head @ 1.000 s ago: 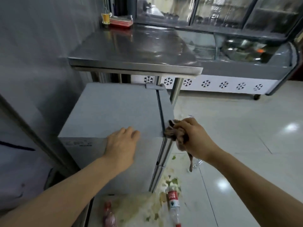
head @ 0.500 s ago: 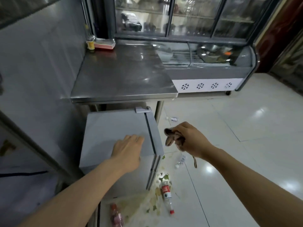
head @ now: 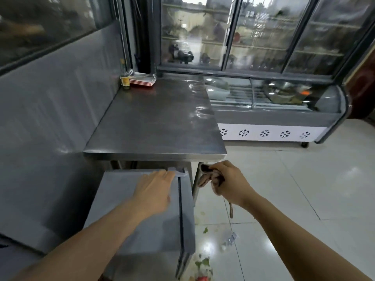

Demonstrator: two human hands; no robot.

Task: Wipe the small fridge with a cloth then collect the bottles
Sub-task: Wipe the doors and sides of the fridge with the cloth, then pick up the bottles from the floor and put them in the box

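The small fridge (head: 142,209) stands under the counter's (head: 158,122) front edge; a bottle (head: 230,240) lies on the floor (head: 304,189) to its right, the display freezer (head: 274,118) behind.

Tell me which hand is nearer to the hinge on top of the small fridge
Left. The left hand lies flat on the fridge top, fingertips at the hinge. The right hand, gripping the cloth, hangs beyond the fridge's side.
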